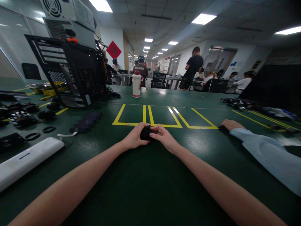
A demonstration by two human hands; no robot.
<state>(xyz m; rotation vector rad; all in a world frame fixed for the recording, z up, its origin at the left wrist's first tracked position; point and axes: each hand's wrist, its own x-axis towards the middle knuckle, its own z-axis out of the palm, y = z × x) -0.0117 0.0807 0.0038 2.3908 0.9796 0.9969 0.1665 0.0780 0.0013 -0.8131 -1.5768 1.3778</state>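
A small black box-shaped object (145,133) is held between my two hands, just above or on the green tabletop (150,175); its exact kind does not show. My left hand (135,136) wraps around its left side, thumb below and fingers over the top. From the right, my right hand (164,138) pinches at its edge with thumb and forefinger. Yellow tape outlines (160,126) lie on the table just beyond both hands.
A black computer case (82,72) stands at the back left, a grey power supply unit on top. Nearer lie black parts, black rings (32,136) and a long white device (30,160). A white tumbler (136,84) stands ahead. Another person's sleeved arm (265,153) rests at right.
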